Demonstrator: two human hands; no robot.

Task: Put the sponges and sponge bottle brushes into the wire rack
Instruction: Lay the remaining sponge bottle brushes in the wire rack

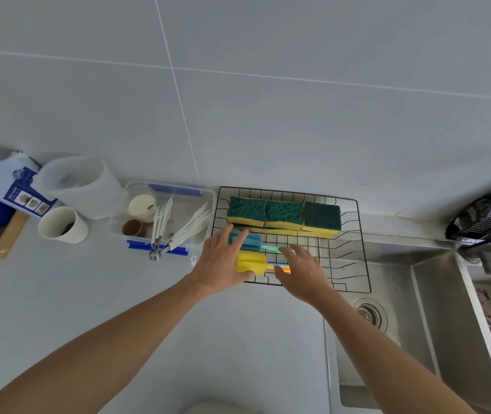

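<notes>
Foam was nearly everything you had to deal with here, and it looked light, soft and easily squashed. The three sponges [283, 216], green scouring face up over yellow foam, sat side by side along the far edge of the wire rack [363, 264], with what looked like another layer beneath them. The two sponge bottle brushes lay in the rack's near left part: the blue brush [251, 239] beyond the yellow brush [253, 262], heads to the left, thin handles running right. Your left hand [223, 264] was spread with straight fingers over the two heads, a fingertip on the blue foam and the thumb beside the yellow one; it touched rather than gripped. Your right hand [302, 270] was also spread and relaxed over the handles, which it hid in part, so you could not tell from this view whether the fingertips pressed them. I judged the heads would give under any firm squeeze and spring back, so a light hold around the foam would do; the handles looked stiff, smooth and slim, better pinched near the head, where the weight sits. The rack's open grid could let a narrow handle end slip through, so lying flat across several wires seemed safest. The rack itself stood on the pale counter, its right end reaching over the steel sink [435, 309].
</notes>
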